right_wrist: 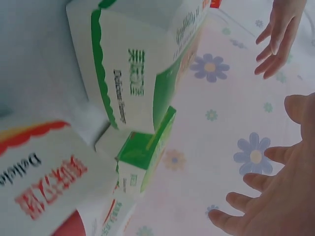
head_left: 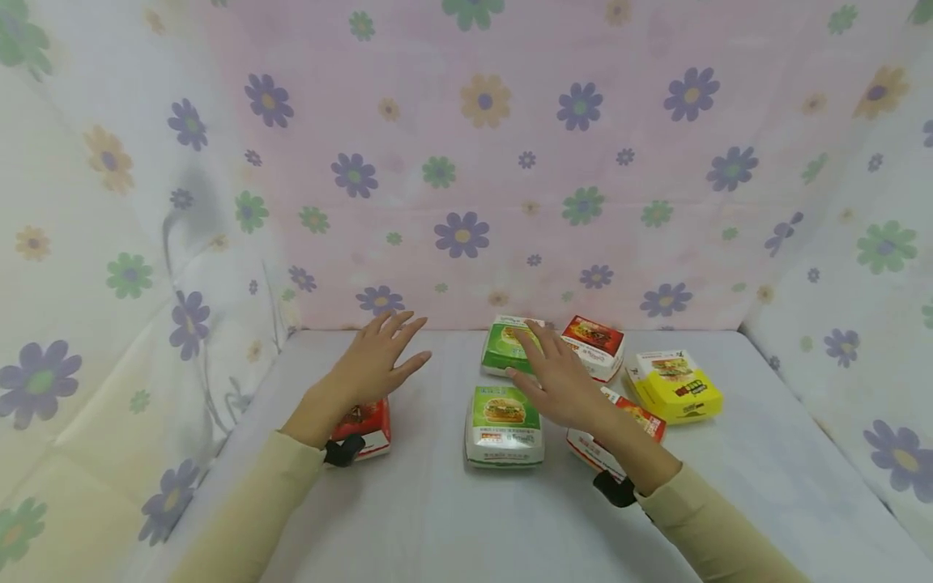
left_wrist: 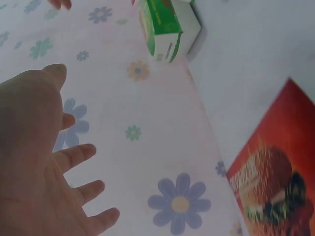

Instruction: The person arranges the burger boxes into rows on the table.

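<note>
My left hand hangs in the air with fingers spread, holding nothing. Below its wrist, partly hidden, is a red burger box, whose burger picture shows at lower right in the left wrist view. My right hand, also empty and spread, hovers among the boxes at centre right. Near it stand a front green-and-white burger box and a back green one, which its fingers overlap in the head view. The right forearm partly covers another red-and-white burger box, whose side looms large in the right wrist view.
A further red-and-white burger box sits at the back of the white table, with a yellow burger box to its right. Flowered cloth walls in the back and both sides. A dark wrist camera shows under the right wrist.
</note>
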The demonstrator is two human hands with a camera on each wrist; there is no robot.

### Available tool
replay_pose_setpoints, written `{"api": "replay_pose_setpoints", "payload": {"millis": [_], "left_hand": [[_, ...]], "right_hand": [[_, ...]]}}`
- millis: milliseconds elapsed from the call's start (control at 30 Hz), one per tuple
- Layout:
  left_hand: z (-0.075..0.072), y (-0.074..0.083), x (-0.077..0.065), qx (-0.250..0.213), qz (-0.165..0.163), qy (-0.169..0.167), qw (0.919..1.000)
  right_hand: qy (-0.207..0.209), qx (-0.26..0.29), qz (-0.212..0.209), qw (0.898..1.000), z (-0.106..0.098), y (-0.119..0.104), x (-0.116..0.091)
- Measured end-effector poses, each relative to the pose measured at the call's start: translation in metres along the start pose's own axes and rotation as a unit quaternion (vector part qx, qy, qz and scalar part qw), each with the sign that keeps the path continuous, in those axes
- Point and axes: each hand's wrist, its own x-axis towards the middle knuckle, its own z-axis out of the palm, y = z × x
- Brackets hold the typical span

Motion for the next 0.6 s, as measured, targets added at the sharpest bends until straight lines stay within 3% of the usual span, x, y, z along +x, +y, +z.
{"api": "replay_pose_setpoints", "payload": {"millis": [133,333,600], "left_hand": [[-0.007,-0.012,-0.01,-0.04,-0.01,-0.019,0.999],[-0.006,-0.029,-0.022,-0.084,-0.015,-0.032,0.9959],[-0.006,-0.048,-0.039,-0.135,-0.034,-0.053,0.9888]], "right_hand": [[-0.001,0.019,-0.002,1.0,0.005,-0.006,-0.003],[-0.008,0.057,0.003,0.998,0.012,-0.015,-0.008],[-0.028,0.166,0.006,0.986,0.023,-0.033,-0.012]]}}
